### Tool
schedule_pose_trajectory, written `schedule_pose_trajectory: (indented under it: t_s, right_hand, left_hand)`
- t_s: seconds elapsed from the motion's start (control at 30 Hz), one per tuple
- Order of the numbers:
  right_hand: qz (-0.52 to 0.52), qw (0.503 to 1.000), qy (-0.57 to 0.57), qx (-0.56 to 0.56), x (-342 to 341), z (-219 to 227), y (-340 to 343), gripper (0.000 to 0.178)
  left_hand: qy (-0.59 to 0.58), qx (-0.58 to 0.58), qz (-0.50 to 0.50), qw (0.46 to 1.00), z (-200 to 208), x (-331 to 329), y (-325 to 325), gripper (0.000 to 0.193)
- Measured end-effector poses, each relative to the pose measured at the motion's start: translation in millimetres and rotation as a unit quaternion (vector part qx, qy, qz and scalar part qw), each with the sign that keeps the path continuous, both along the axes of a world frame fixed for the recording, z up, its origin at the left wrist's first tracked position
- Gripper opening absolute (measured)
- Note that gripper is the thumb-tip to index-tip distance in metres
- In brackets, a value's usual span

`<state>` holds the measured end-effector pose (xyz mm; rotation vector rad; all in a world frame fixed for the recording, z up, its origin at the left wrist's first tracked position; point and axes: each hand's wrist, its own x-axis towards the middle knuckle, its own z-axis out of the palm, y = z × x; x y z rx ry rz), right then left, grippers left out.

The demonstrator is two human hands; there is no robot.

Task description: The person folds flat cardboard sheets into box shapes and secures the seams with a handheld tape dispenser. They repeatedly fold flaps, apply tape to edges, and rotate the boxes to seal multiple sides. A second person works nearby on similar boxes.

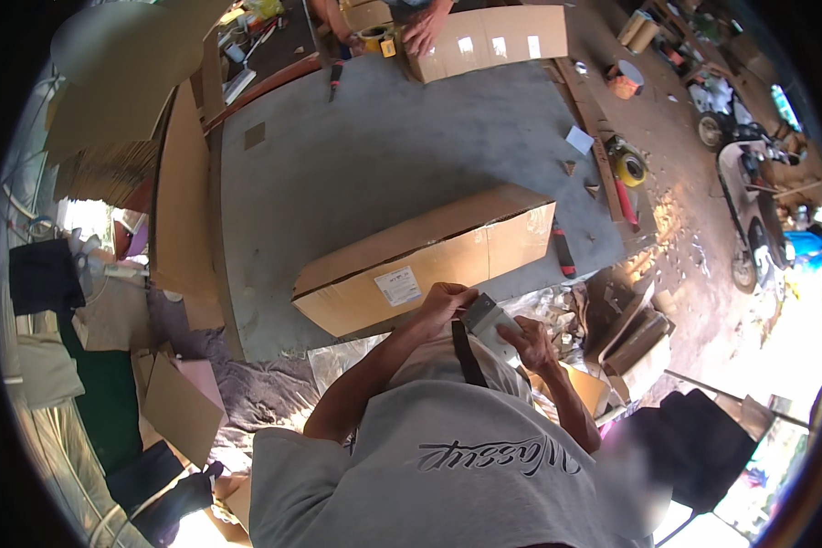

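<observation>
In front of my body, my left hand [446, 303] pinches one corner of a flat grey sheet-like piece [490, 321] with a darker top strip. My right hand [532, 345] grips its other side, thumb on top. What the piece is exactly, I cannot make out. Just beyond my hands lies a long closed cardboard box [447, 248] on the grey table [365, 128]. The near side of the box carries a white label [398, 285], and clear tape shows at its right end. Beside that end rests a red and black hand tool [563, 251].
Across the table, another person's hands [425, 32] touch a second cardboard box [493, 38] near yellow tape [374, 38]. A tape dispenser [628, 166] sits off the right edge. Cardboard sheets [184, 201] stand at the left; scraps [635, 333] pile at right. A scooter [747, 201] stands farther right.
</observation>
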<state>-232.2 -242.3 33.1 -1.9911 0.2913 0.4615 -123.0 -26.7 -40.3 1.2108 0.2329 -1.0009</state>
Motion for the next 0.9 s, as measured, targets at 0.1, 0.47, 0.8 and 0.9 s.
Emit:
schedule_pose_trajectory:
  t_s: [0.1, 0.47, 0.8, 0.9]
  right_hand:
    - [0.01, 1.0, -0.007, 0.019, 3.4, -14.7, -5.0, 0.055]
    - [-0.11, 0.991, -0.001, 0.079, 38.3, -9.2, -15.0, 0.058]
    - [-0.137, 0.987, -0.013, 0.082, 64.0, -39.0, -18.2, 0.063]
    - [-0.153, 0.984, -0.005, 0.091, 67.7, -48.7, -16.7, 0.063]
  left_hand:
    - [-0.163, 0.15, -0.08, 0.972, 6.3, 11.7, -4.8, 0.031]
    - [-0.431, 0.226, -0.097, 0.868, 63.9, 126.1, -39.3, 0.028]
    - [-0.516, 0.22, -0.097, 0.822, 47.1, 176.1, -44.7, 0.027]
    - [-0.53, 0.224, -0.107, 0.811, 47.7, 178.7, -44.7, 0.027]
